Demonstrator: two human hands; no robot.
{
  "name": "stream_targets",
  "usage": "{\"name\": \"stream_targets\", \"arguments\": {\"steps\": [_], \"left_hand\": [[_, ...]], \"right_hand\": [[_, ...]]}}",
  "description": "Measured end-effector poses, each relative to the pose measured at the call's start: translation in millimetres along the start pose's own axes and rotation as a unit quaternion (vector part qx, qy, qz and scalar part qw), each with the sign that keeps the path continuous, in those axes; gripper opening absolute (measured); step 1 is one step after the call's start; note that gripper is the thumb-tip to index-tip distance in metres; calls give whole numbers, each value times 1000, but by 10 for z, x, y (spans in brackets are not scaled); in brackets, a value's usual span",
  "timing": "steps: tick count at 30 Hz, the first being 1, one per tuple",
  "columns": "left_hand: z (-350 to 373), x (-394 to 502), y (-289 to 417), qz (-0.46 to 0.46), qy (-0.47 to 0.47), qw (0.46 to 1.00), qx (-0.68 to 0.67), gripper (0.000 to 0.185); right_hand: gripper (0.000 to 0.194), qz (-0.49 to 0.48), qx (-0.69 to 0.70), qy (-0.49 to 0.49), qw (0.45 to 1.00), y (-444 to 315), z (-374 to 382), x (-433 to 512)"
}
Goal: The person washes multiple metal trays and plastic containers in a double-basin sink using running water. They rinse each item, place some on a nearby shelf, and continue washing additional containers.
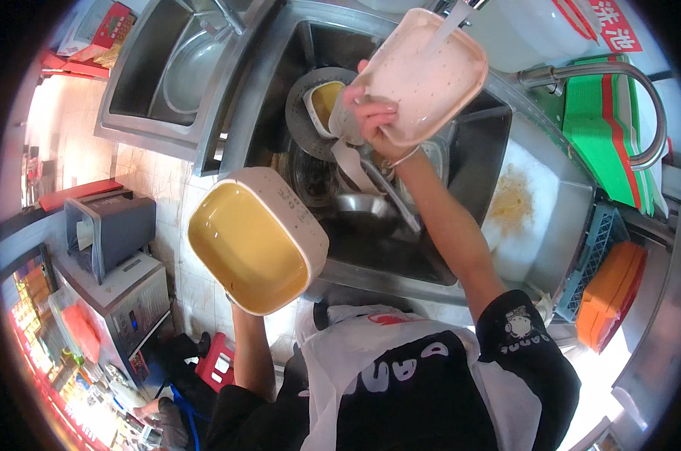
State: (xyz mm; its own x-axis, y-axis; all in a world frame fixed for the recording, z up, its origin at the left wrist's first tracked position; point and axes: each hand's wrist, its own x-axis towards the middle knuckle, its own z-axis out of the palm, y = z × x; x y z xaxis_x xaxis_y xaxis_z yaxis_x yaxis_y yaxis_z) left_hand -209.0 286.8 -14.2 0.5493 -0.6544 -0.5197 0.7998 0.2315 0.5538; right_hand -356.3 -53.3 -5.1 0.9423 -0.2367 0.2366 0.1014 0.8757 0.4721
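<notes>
My left hand, mostly hidden behind a deep rectangular dish [250,242], supports it left of the sink; only the wrist [243,315] shows. That dish is yellow inside and pale outside, with dark specks on its wall. In my right hand [376,115] is a pale pink rectangular dish [425,79], tilted under a stream of water [448,25]. Droplets sit on its surface. Below, the dark sink basin [385,253] holds a grey perforated tray [299,121], a small yellow-lined dish [324,104], a metal bowl [363,206], a long handle [391,194] and clear containers [436,169].
To the right is a basin of white foam [521,169] with a brownish patch. A curved chrome tap [650,96] arches near a green stack [594,129]. An orange case [611,296] adjoins a blue-grey crate [588,259]. Another sink [131,96] stands left; a person's arm [151,409] shows lower left.
</notes>
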Motion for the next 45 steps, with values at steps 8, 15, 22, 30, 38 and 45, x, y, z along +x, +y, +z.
{"name": "stream_targets", "arguments": {"steps": [8, 15, 22, 30, 38, 45], "left_hand": [[46, -19, -5, 3, 7, 1000, 4, 63], [251, 1, -39, 10, 4, 1000, 20, 63], [569, 128, -104, 20, -24, 999, 22, 62], [849, 279, -359, 17, -91, 996, 7, 65], [665, 352, -550, -53, -78, 995, -15, 67], [233, 289, -442, -49, -60, 995, -56, 67]], "right_hand": [[37, -372, -410, 259, 791, 94, 254, 78], [63, -74, -220, 203, 951, 533, 217, -615], [54, 61, -434, 187, 879, 1066, 517, -750], [38, -33, -889, 389, 238, 1618, 683, -544], [37, 131, -781, 479, 379, 1475, 773, -503], [32, -72, -878, 434, 190, -500, -715, -369]]}}
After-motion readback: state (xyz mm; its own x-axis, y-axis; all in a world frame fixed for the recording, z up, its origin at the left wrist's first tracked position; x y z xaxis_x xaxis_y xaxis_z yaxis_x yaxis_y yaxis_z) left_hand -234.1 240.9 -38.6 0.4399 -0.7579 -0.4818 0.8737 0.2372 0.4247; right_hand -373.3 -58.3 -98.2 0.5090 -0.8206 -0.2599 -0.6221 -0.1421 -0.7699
